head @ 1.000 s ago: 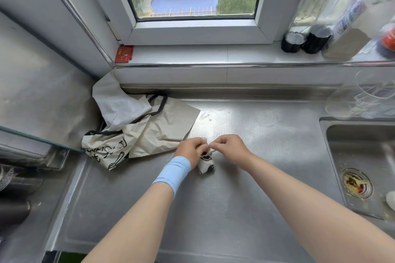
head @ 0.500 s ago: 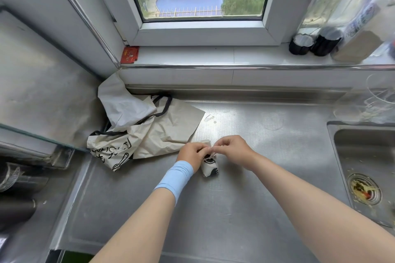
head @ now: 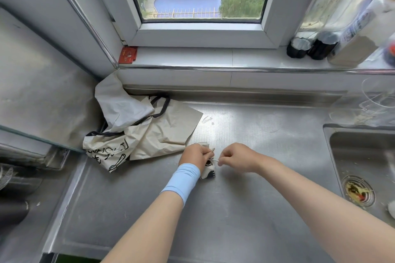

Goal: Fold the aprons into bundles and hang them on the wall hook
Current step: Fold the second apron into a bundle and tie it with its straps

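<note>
While our left hand (head: 195, 155) grips the bundle (head: 209, 172) on the counter (head: 256, 209), our right hand (head: 237, 157), just right of it, pinches its string (head: 215, 159).

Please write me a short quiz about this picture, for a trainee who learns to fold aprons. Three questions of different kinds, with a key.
1. True or false: the unfolded apron hangs on a wall hook.
2. Which hand grips the small apron bundle? A) left hand B) right hand C) neither
3. Fill in: the right hand pinches a thin ___ that comes out of the apron bundle.

Key
1. False: the unfolded apron lies crumpled on the steel counter, left of the hands.
2. A
3. string
</note>
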`<state>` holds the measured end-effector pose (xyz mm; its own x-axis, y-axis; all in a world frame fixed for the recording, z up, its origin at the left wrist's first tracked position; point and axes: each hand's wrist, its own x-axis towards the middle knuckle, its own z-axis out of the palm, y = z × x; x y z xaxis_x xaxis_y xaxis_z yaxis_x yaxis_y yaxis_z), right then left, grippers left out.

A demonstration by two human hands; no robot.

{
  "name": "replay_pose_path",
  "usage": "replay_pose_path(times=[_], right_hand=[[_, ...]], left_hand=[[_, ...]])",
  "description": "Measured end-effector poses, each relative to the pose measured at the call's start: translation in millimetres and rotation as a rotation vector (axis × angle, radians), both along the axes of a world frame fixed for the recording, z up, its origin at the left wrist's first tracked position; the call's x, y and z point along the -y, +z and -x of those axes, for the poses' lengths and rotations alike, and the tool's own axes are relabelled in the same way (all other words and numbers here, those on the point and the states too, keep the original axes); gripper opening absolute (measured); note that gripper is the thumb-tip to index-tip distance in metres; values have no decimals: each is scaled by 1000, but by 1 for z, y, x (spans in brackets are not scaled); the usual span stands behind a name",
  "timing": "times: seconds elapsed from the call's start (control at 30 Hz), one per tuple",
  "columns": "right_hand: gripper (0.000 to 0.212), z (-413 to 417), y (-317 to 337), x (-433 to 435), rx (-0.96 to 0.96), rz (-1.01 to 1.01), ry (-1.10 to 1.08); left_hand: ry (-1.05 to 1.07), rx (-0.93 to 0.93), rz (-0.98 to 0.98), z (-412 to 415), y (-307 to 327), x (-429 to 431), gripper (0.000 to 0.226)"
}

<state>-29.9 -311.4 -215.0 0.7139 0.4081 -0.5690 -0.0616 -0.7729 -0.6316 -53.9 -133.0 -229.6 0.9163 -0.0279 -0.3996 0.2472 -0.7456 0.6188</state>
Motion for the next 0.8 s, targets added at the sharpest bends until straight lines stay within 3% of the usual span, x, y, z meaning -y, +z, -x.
replay_pose_path(times=[0.13, 0.23, 0.4, 0.6, 0.8], right_hand=[[21, -17, 24, -7, 215, 33, 239], [11, -23, 19, -14, 343, -30, 154], [5, -1, -10, -14, 146, -148, -215], [22, 21, -15, -10, 53, -250, -249], [4, 31, -13, -21, 170, -181, -288]], left_hand=[[-200, 97, -153, 2, 0, 4, 20], [-267, 157, -57, 10, -10, -1, 15], [89, 109, 180, 28, -21, -3, 7], [323, 127, 261, 31, -15, 6, 5], [129, 33, 191, 28, -5, 0, 9]])
